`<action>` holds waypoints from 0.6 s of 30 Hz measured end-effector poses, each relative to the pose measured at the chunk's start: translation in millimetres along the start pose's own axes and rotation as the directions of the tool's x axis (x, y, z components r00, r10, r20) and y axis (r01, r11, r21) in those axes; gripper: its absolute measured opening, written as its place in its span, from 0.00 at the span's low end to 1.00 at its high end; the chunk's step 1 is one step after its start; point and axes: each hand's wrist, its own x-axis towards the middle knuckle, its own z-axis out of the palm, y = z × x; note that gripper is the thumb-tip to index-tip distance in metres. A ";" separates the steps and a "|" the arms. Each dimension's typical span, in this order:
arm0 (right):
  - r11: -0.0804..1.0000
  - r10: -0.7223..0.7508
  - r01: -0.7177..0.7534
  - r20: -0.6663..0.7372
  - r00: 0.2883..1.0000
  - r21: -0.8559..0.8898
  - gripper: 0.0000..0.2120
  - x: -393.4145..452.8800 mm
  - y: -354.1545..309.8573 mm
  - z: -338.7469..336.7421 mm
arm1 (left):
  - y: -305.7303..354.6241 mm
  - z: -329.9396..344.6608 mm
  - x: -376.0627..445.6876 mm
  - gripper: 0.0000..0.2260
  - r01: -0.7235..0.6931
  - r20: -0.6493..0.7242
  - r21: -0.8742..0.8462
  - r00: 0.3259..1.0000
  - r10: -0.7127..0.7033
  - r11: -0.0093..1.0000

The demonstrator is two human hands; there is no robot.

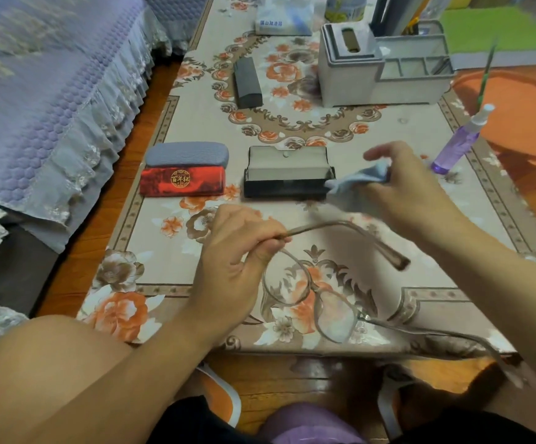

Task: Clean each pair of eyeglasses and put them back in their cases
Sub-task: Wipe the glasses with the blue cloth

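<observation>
The eyeglasses (311, 293) you are holding look light and thin-framed, with clear lenses that will smudge or scratch easily and slim arms that would bend if twisted, so keep taking them by the frame or an arm near the hinge, never by the lens faces. Your left hand (241, 251) has its fingers curled around one arm of the glasses close to the hinge, holding them up over the near edge of the table (420, 129), with both arms unfolded and the lenses hanging toward you. Your right hand (401, 184) pinches the soft pale-blue cloth (356, 181) between thumb and fingers, apart from the glasses and just beside the open black case (287, 174). The cloth is limp and will bunch, so fold it over a lens from both sides. The grey case (187, 154) and red case (183, 181) lie closed, touching, to the left.
</observation>
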 end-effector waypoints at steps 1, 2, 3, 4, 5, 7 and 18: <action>0.992 -0.068 0.062 -0.046 0.997 -0.110 0.14 0.3 -0.5 -2.6 | 0.9 1.5 1.0 0.10 -0.022 -0.009 0.007 1.000 0.022 1.000; 0.974 -0.134 0.116 -0.085 0.987 -0.195 0.12 0.0 -0.6 -1.3 | 1.8 2.6 2.8 0.10 -0.035 -0.025 0.002 0.999 0.035 0.999; 0.957 -0.181 0.151 -0.106 0.978 -0.246 0.10 -2.3 -3.2 1.4 | 2.6 3.6 4.4 0.09 -0.045 -0.041 -0.007 0.998 0.044 0.999; 0.949 -0.200 0.166 -0.104 0.974 -0.267 0.09 -3.9 -4.1 5.2 | 2.9 4.3 5.7 0.09 -0.053 -0.057 -0.012 0.997 0.052 0.999; 0.954 -0.191 0.169 -0.068 0.979 -0.248 0.08 -7.3 -6.3 7.5 | 2.3 4.8 6.1 0.08 -0.063 -0.068 -0.012 0.996 0.062 0.998; 0.995 -0.076 0.086 0.166 0.983 -0.053 0.09 -21.4 -11.5 11.2 | -0.1 5.1 5.3 0.06 -0.080 -0.072 -0.002 0.994 0.079 0.997; 0.912 -0.332 -0.038 0.792 0.512 0.408 0.14 -47.8 -7.2 12.3 | -3.3 -3.9 10.0 0.05 0.001 -0.030 -0.004 1.000 -0.001 1.000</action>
